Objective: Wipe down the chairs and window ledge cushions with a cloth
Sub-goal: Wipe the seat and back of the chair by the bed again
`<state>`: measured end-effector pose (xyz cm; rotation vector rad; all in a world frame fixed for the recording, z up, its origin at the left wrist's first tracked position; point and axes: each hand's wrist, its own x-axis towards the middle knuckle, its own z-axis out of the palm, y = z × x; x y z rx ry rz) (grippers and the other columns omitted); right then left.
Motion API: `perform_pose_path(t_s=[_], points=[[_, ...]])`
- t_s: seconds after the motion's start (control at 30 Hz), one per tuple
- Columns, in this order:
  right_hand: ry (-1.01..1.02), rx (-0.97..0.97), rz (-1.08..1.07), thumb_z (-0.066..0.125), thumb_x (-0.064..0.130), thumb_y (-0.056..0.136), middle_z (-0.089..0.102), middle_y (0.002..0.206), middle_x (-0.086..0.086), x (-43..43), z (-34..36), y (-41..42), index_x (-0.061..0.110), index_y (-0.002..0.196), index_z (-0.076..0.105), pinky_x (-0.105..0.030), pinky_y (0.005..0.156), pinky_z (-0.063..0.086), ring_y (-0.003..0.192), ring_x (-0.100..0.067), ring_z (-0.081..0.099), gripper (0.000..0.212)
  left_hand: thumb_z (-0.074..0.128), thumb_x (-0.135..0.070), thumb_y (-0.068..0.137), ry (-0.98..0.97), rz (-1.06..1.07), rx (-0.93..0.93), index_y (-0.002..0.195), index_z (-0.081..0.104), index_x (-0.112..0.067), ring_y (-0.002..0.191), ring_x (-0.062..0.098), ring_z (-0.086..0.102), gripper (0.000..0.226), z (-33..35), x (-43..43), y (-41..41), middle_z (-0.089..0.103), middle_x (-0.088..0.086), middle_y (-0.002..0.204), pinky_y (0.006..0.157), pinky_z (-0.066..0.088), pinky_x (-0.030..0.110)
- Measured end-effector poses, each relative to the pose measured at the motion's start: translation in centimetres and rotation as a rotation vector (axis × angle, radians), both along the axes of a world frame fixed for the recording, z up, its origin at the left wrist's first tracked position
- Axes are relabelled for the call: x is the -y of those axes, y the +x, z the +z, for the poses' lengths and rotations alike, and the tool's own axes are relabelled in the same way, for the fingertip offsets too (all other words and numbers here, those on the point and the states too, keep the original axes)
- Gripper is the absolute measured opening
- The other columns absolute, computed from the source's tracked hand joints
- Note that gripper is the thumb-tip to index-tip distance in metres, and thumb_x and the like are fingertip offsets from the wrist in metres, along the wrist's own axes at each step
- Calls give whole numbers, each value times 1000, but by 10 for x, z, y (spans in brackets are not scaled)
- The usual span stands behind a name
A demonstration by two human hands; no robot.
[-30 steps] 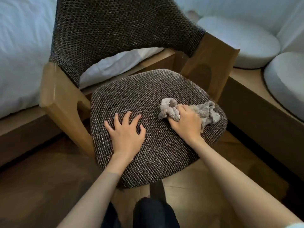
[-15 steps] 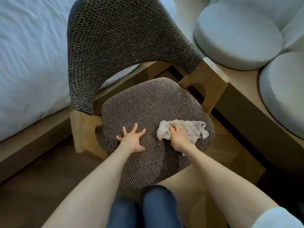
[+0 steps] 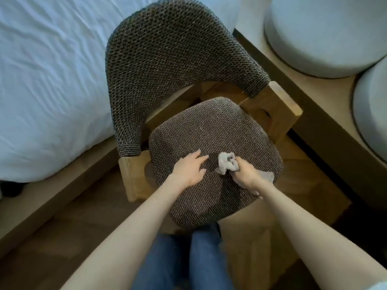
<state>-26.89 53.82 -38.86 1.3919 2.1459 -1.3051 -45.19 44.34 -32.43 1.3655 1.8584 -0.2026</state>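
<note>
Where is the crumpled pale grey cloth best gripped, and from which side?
Probably the bunched middle of the pale grey cloth, from above, where the right hand grips it: folds stand proud of the woven brown seat; its tail lies flat.

Soft, dim daylight, gentle shadows, slight motion blur, wide-angle bending at edges.

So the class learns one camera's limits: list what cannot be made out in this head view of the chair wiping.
All in the head view:
The crumpled grey cloth: its middle lies under the right hand gripping it.
Chair's underside: hidden beneath the brown woven seat cushion.
Two round pale cushions: cut off by the top and right edges.
Dust on the seat: too fine to see.
</note>
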Motion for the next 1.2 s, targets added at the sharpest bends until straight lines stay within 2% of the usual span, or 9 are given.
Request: perform_pose_path(t_s=[0.07, 0.17, 0.3, 0.47, 0.6, 0.77, 0.97, 1.13, 1.2], points=[[-29, -96, -220, 55, 19, 91, 58, 92, 8, 5, 28, 4, 24, 103, 45, -29, 61, 38, 82, -15, 56, 17, 43, -32, 99, 212, 10, -14, 147, 32, -27, 141, 18, 28, 50, 34, -3, -4, 30, 0, 154, 114, 30, 38], [-78, -223, -493, 62, 32, 89, 58, 92, 12, 15, 63, -1, 29, 107, 39, -26, 58, 40, 81, -7, 56, 28, 46, -28, 97, 444, -3, -22, 138, 47, -25, 130, 17, 42, 41, 78, -3, -23, 51, -3, 138, 105, 38, 34], [-187, -353, -696, 69, 36, 85, 59, 101, 6, 29, 96, -27, 26, 110, 45, -35, 78, 52, 94, -11, 60, 36, 49, -23, 96, 524, -100, 2, 128, 58, -19, 118, 19, 52, 33, 107, 5, -67, 62, 0, 124, 100, 41, 33], [-174, -411, -857, 69, 35, 83, 62, 91, 3, 62, 125, -76, 23, 95, 55, -34, 75, 48, 85, -14, 60, 22, 47, -25, 98, 442, -381, 27, 128, 59, -20, 116, 19, 53, 33, 104, 14, -142, 62, -1, 123, 100, 40, 32], [-26, -330, -1019, 68, 36, 84, 64, 91, 7, 115, 146, -125, 25, 93, 59, -31, 73, 46, 85, -10, 60, 17, 50, -23, 96, 439, -539, 169, 126, 61, -18, 115, 17, 55, 31, 97, 24, -199, 63, -1, 122, 100, 42, 30], [119, -309, -1272, 69, 40, 84, 65, 91, 15, 188, 172, -181, 29, 97, 62, -20, 62, 41, 83, 2, 59, 18, 49, -27, 97, 374, -776, 278, 131, 56, -20, 121, 18, 52, 35, 99, 39, -233, 60, -1, 128, 108, 35, 43], [243, -289, -1510, 66, 33, 85, 65, 90, 11, 258, 170, -214, 26, 95, 58, -30, 72, 47, 88, -8, 61, 15, 49, -32, 97, 375, -953, 321, 137, 49, -22, 122, 18, 50, 41, 84, 67, -242, 55, 1, 133, 111, 31, 48], [418, -306, -1639, 67, 34, 86, 60, 94, 20, 294, 125, -223, 34, 105, 50, -24, 69, 45, 87, 1, 58, 26, 39, -42, 99, 487, -1024, 250, 142, 41, -32, 139, 23, 29, 45, 38, 88, -239, 47, 0, 139, 116, 3, 50], [479, -341, -1645, 68, 35, 86, 61, 95, 20, 301, 101, -224, 38, 105, 49, -27, 75, 50, 89, -1, 60, 27, 34, -39, 101, 580, -1061, 231, 144, 35, -38, 131, 21, 38, 44, 16, 95, -237, 49, -2, 131, 116, -1, 48]])
